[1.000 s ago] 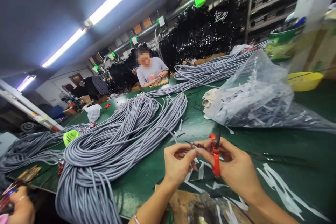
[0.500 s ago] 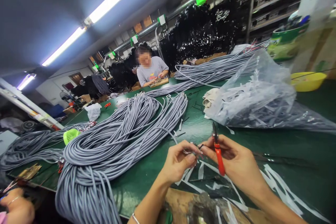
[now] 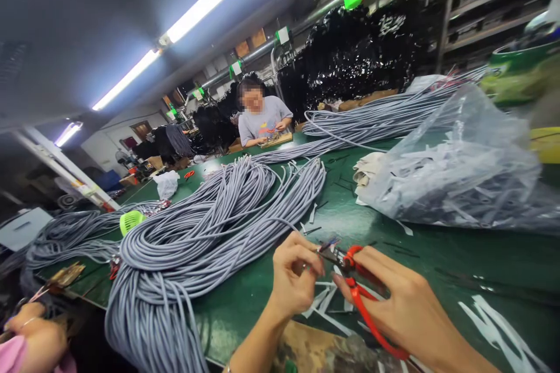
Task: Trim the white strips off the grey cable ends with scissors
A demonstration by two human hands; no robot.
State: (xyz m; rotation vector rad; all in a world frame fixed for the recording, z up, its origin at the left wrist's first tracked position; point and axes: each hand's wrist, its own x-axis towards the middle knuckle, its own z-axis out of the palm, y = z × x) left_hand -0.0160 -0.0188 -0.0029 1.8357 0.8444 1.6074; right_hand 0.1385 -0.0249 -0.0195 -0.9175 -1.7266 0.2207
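Right hand (image 3: 394, 297), lower right of the frame: fingers are wrapping round the red-handled cutters (image 3: 365, 309), thumb lying along the lower handle. The handles are standing apart, presumably so a squeeze can work the blades; whether the blades are touching anything I cannot tell.

Left hand (image 3: 293, 274), just right of lower centre: fingers are curling inward, fingertips apparently pinching thin wires (image 3: 331, 243), though the exact contact is being hidden by the fingers. Wire ends are projecting past the fingertips, just beside the cutter tips, likely to give the tool access. The grey cable bundle (image 3: 188, 233) is lying close at the left hand, probably for easy reach.

Materials: the cable is showing a smooth, matte jacket, looping in thick, rounded coils across the green tabletop (image 3: 240, 309). The clear plastic bag (image 3: 464, 180), right side, is bulging and creasing around pale strips. More flat, white strips (image 3: 503, 332) are lying loose at lower right. A brown board (image 3: 312, 341), its surface looking worn, is sitting below the hands.
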